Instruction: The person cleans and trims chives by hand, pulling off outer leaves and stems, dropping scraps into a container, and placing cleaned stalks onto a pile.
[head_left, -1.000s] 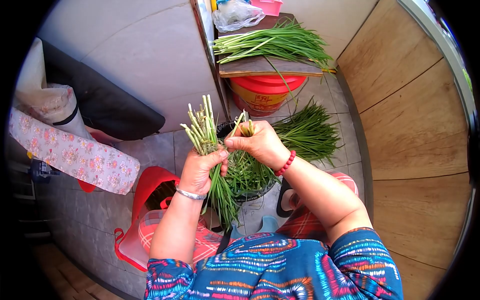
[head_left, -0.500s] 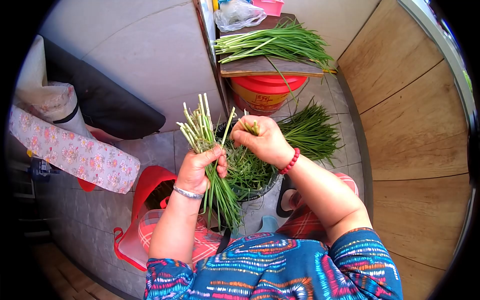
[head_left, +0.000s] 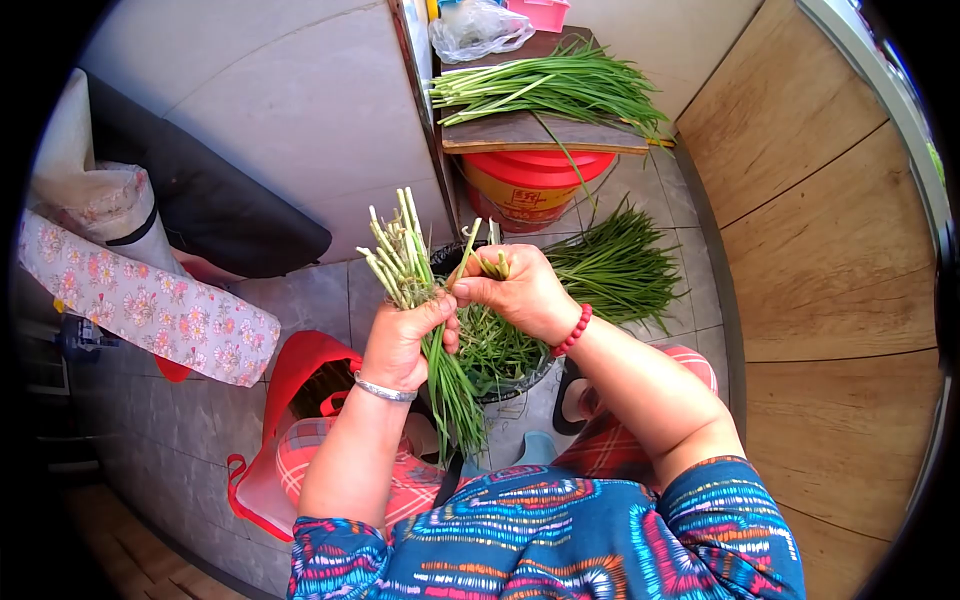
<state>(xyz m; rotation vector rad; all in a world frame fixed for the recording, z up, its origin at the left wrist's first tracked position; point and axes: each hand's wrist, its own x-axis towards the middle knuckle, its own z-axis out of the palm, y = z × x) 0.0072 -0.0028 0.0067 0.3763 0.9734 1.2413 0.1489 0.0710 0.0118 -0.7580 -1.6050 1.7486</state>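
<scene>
My left hand, with a silver bangle at the wrist, is wrapped round a bunch of garlic chives. Their pale cut ends point up and away, and the green leaves hang down towards my lap. Beside it, my right hand, with a red bead bracelet, is closed on a few chive stems whose ends poke out above the fingers. Its fingertips are close to the bunch in my left hand; whether they touch it I cannot tell. Below both hands stands a black-lined bin holding green chive trimmings.
More chives lie on the tiled floor right of the bin. A wooden board carries another pile of chives and a clear plastic bag. Under it is a red bucket. A red bag stands at left.
My right hand has moved left and slightly down, closer to the bunch. My left hand stays almost in place, still gripping the chives.
</scene>
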